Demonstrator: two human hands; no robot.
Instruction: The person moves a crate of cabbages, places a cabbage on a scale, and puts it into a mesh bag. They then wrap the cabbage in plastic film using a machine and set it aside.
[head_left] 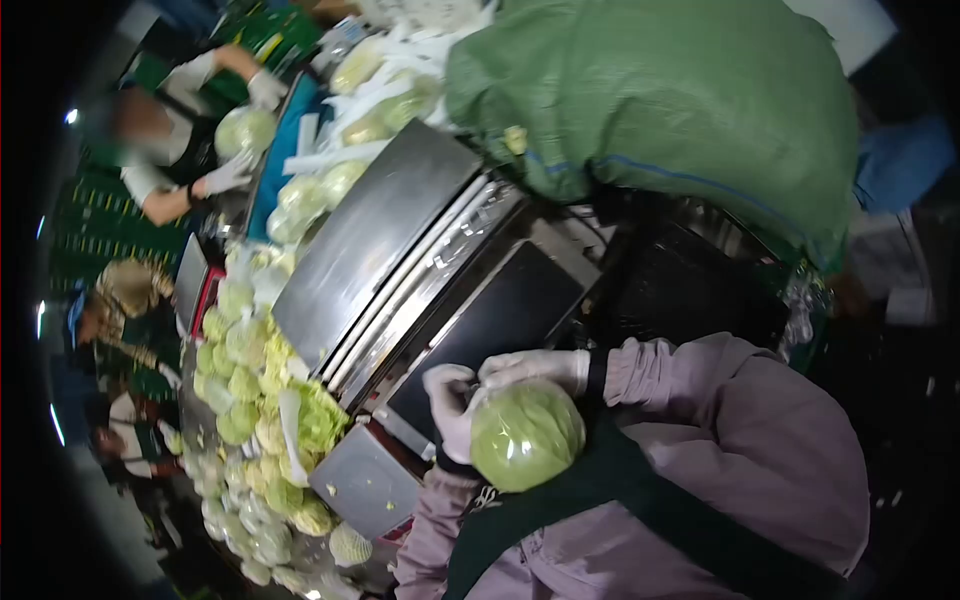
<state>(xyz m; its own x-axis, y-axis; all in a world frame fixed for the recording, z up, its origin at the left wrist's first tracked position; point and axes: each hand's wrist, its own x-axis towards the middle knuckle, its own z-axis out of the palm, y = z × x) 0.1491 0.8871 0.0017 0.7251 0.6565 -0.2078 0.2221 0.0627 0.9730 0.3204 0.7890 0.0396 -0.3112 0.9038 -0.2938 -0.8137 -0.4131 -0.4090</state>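
A pale green cabbage (527,437) in clear plastic film rests close against the body, over a dark green apron (570,480). My left hand (452,408), in a white glove, lies along its left side with the fingers curled in at the film. My right hand (532,370), also gloved, reaches over the top of the cabbage, its fingers bent together at the gathered film near my left fingertips. Just beyond the hands is the dark flat plate (490,330) of a wrapping machine with a metal cover (380,240).
Many cabbages (240,380) are heaped at the left beside a grey scale plate (368,480). A large green sack (660,110) bulges at the upper right. One co-worker (170,150) holds a cabbage at the upper left; others stand further down the left side.
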